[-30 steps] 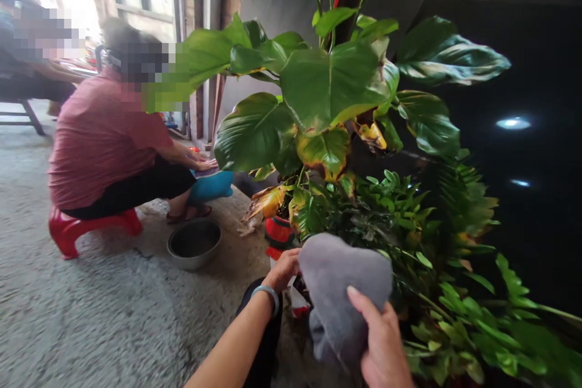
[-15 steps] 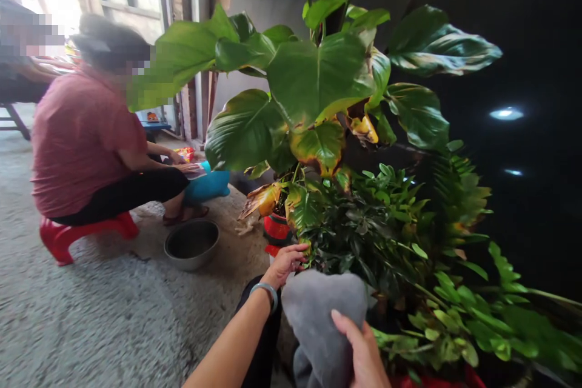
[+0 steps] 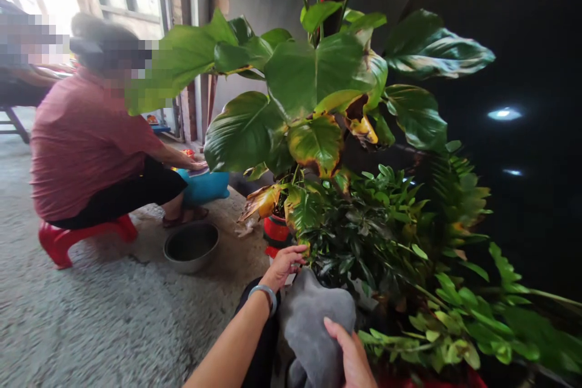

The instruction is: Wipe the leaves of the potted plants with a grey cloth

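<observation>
Grey cloth (image 3: 311, 318), plush, bunched, gripped by R hand (image 3: 352, 356); L hand (image 3: 282, 268) part-open, empty.

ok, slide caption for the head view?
Right hand holds a grey cloth; left hand, bangle on its wrist, beside leafy potted plants.

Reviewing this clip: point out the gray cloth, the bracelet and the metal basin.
Gray cloth (image 3: 313, 326): head view, middle of its visible surface.
Bracelet (image 3: 271, 296): head view, upper part of the band.
Metal basin (image 3: 193, 265): head view, outer wall, near side.
</observation>
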The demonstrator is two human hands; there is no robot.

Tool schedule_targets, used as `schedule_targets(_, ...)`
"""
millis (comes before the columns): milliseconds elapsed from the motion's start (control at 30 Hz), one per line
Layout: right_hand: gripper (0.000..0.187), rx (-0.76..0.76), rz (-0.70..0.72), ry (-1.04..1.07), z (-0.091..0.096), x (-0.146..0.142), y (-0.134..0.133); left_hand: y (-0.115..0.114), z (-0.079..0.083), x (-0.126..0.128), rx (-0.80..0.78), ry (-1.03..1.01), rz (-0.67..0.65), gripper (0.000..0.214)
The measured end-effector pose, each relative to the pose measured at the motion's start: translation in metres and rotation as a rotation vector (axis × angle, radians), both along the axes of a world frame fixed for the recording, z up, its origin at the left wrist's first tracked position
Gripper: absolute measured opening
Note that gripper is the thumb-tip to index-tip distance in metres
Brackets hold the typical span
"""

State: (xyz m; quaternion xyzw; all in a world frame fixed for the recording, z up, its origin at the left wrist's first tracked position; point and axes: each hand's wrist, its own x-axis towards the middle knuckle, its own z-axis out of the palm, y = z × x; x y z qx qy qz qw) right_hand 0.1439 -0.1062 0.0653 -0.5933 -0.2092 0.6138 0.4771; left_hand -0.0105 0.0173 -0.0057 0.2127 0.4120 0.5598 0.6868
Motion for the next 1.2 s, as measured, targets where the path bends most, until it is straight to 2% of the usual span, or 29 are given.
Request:
schedule_targets(133,0.052,0.077,-0.157,0.037,0.034,0.001,0.007,-0.002,0.004,0.005,0.032,-0.009,-0.017,0.035)
schedule_targets(233,0.052,0.190,-0.180,0.045,0.050,-0.007,0.017,-0.004,0.003,0.008,0.095,0.026,-0.020,0.021)
schedule_targets(300,0.050,0.205,-0.152,0.022,0.046,-0.013,0.019,-0.003,0.001,0.007,0.098,0.053,-0.015,0.014)
schedule_targets(367,0.047,0.173,-0.096,0.005,0.035,-0.017,0.016,-0.001,-0.001,0.004,0.062,0.069,-0.008,0.013)
schedule_targets(500,0.042,0.066,-0.050,-0.049,0.017,-0.017,0.007,0.003,-0.003,0.000,0.003,0.046,0.011,0.030)
schedule_targets(567,0.046,0.088,-0.087,-0.072,0.020,-0.013,0.008,0.003,-0.002,0.000,-0.012,0.021,0.002,0.034)
schedule_targets(700,0.050,0.263,-0.167,-0.077,0.040,-0.008,0.020,-0.001,0.003,0.005,0.010,0.027,0.000,0.028)
schedule_targets(800,0.048,0.306,-0.159,-0.095,0.044,-0.011,0.023,-0.002,0.005,0.007,0.023,0.033,-0.012,0.023)
schedule_targets(933,0.044,0.146,-0.024,-0.099,0.019,-0.013,0.010,0.001,0.001,0.005,0.010,0.032,0.022,0.022)
schedule_targets(1033,0.039,0.020,-0.028,-0.004,0.001,-0.007,0.003,0.002,-0.002,0.004,-0.031,0.031,0.024,0.031)
schedule_targets(1100,0.040,-0.002,-0.085,0.059,0.004,-0.002,0.005,0.002,-0.002,0.004,-0.042,0.038,0.004,0.034)
schedule_targets(1200,0.043,0.039,-0.208,0.103,0.025,0.000,0.014,0.000,0.001,0.007,-0.010,0.052,0.000,0.028)
